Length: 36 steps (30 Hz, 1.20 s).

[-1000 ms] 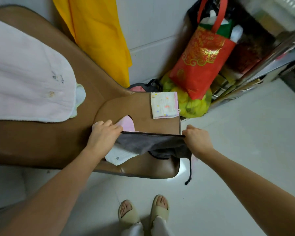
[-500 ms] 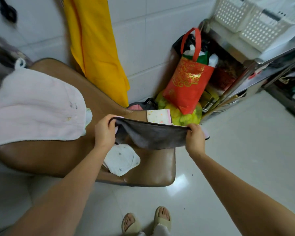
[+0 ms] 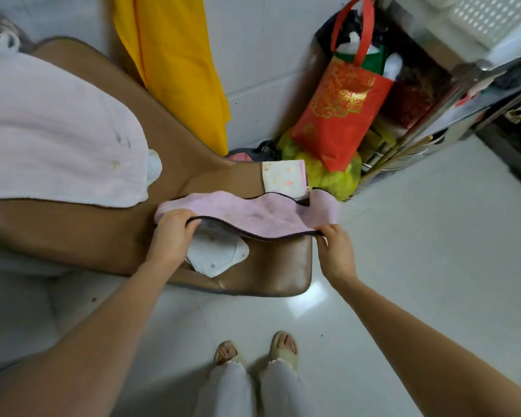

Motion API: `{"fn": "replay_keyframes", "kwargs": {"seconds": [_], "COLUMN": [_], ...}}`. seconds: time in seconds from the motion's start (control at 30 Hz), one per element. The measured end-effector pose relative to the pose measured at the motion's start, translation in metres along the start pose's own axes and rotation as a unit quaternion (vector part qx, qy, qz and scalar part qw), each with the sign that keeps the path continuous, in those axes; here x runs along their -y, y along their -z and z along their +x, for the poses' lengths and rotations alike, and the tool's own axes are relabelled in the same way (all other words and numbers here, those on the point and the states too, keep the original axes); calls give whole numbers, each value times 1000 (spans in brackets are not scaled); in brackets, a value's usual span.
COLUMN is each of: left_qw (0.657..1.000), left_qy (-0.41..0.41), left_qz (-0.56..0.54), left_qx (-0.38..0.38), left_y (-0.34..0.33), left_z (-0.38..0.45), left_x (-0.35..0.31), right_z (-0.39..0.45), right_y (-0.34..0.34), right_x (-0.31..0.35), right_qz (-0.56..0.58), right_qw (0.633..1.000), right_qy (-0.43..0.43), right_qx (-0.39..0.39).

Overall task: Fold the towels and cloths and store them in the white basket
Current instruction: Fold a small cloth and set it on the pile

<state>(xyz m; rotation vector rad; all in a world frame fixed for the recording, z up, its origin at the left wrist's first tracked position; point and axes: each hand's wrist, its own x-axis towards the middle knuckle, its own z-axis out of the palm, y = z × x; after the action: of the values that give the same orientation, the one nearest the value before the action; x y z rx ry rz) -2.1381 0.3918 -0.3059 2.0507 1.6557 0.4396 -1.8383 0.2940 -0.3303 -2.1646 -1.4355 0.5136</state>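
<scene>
I saw my left hand (image 3: 175, 233) and right hand (image 3: 334, 245) each pinching the dark-edged pink cloth (image 3: 253, 213) at mid-frame. I judged folding barely begun, nothing yet in the white lattice plastic basket (image 3: 491, 16) at upper right.

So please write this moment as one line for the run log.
stage: folding | left hand: grips pink cloth edge | right hand: pinches same edge | cloth: over brown seat | white basket: on shelf

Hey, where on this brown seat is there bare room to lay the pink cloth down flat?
Bare brown seat lies along the near edge, between the small white cloth and the right corner, under the pink cloth held by the left hand and right hand. The far right corner is taken by the spotted folded cloth; the left is covered by the large pale towel.
</scene>
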Motion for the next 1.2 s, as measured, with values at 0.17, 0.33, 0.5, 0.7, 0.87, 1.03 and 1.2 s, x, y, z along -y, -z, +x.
{"fn": "replay_keyframes", "kwargs": {"seconds": [0.17, 0.33, 0.5, 0.7, 0.87, 1.03, 1.2], "left_qw": [990, 981, 978, 975, 964, 943, 946], "left_qy": [56, 57, 1, -34, 29, 79, 96], "left_qz": [34, 127, 125, -15, -112, -148, -124], "left_qx": [126, 135, 167, 220, 238, 286, 282], "left_y": [-63, -99, -122, -171, -218, -256, -271], "left_z": [-32, -44, -34, -5, 18, 29, 35], "left_x": [44, 55, 36, -11, -58, -82, -88], "right_z": [-33, -41, -30, 6, 42, 72, 84], "right_y": [-58, -87, -86, -84, -92, -105, -121], "right_x": [-34, -57, -62, -94, -133, -160, -176], "right_qz": [-40, -40, 41, 88, 253, 367, 396], "right_qw": [991, 980, 981, 975, 902, 835, 812], "right_qy": [-20, -41, -66, -198, -339, -389, -410], "right_qx": [129, 190, 175, 44, 93, 130, 127]}}
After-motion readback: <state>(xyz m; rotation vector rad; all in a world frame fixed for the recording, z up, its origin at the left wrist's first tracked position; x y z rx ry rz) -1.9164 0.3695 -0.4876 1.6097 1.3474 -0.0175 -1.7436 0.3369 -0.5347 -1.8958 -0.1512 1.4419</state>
